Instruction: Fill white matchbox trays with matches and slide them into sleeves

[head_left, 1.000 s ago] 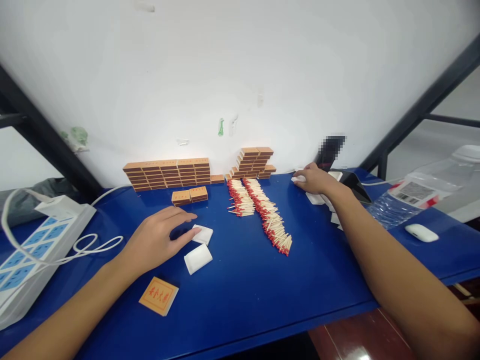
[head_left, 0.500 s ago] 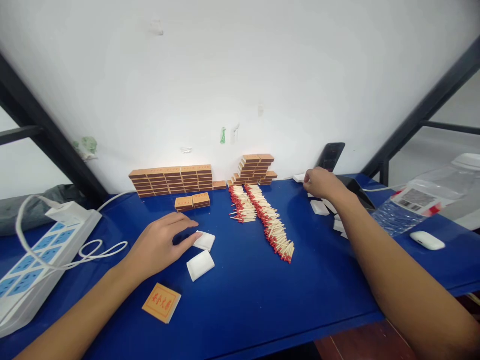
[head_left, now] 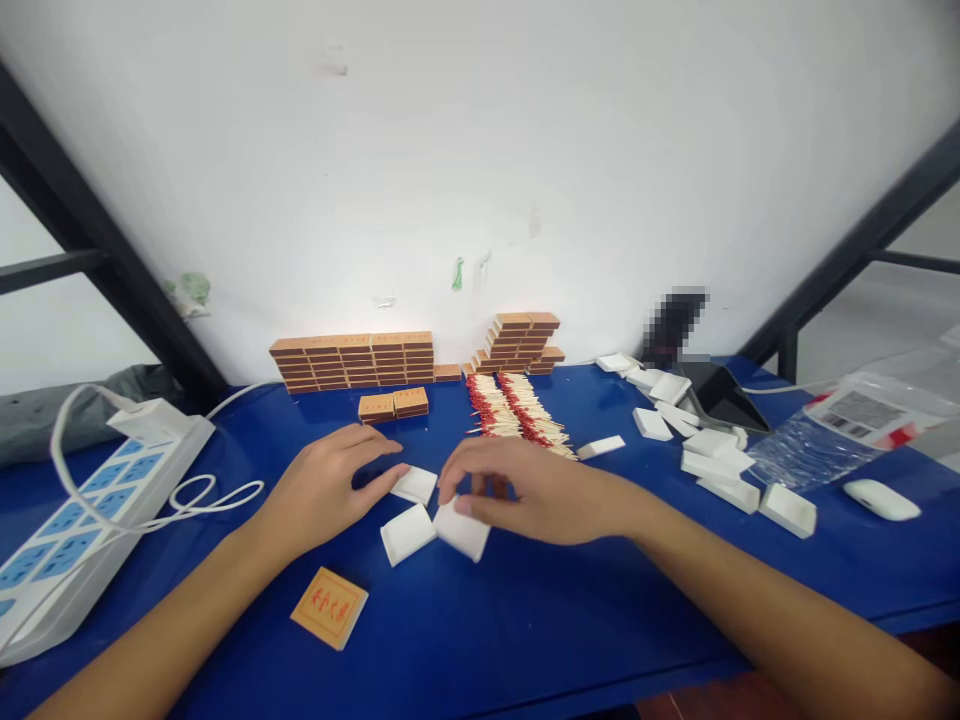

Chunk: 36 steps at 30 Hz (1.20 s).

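Observation:
My right hand [head_left: 536, 488] pinches a white matchbox tray [head_left: 462, 532] between thumb and fingers. It is close above the blue table, beside a second white tray [head_left: 407, 534]. My left hand [head_left: 330, 490] rests on the left with thumb and fingers apart, holding nothing. Its thumb tip is at the edge of a third white tray [head_left: 417, 486]; I cannot tell if it touches. Nearer me lies an orange matchbox sleeve [head_left: 330, 608] with red characters. Two rows of red-headed matches [head_left: 525, 410] lie behind my right hand, which hides their near end.
Stacked matchboxes [head_left: 352, 362] line the wall, with a stepped stack [head_left: 517, 342] further right. Several loose white trays [head_left: 712, 465] lie by a black container [head_left: 720, 395]. A power strip [head_left: 105, 510] stands left; a clear plastic bag [head_left: 840, 430] and white case [head_left: 881, 499] are right.
My right hand has come from the loose trays at the back right to the middle, bringing a white tray. My left hand keeps its pose. The view has shifted slightly.

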Each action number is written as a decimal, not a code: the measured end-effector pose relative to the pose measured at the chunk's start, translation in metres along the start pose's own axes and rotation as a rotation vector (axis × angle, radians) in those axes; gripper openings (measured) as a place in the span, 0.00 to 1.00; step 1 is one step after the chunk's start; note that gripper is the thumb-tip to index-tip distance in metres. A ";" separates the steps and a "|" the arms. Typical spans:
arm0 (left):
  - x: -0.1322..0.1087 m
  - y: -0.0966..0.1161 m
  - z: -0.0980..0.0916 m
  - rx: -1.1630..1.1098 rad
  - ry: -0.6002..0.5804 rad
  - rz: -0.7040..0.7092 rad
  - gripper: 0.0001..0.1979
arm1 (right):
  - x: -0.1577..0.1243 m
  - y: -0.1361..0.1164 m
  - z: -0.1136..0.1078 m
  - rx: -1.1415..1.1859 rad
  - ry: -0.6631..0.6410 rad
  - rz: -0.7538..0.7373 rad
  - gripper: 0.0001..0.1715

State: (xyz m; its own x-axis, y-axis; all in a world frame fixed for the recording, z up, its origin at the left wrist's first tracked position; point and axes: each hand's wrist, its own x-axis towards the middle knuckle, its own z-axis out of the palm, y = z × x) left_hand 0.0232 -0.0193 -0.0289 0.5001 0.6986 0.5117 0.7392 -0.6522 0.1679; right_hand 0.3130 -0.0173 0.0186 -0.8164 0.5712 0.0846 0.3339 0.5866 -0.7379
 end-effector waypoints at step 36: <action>0.000 0.001 -0.001 0.038 0.053 0.027 0.11 | 0.068 0.110 -0.119 -1.427 0.437 0.214 0.26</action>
State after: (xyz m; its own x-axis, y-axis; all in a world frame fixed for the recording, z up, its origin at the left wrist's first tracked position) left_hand 0.0231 -0.0200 -0.0276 0.4962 0.6638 0.5596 0.7429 -0.6582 0.1221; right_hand 0.3503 0.1545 0.0229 -0.5798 0.6858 0.4399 0.7996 0.3756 0.4685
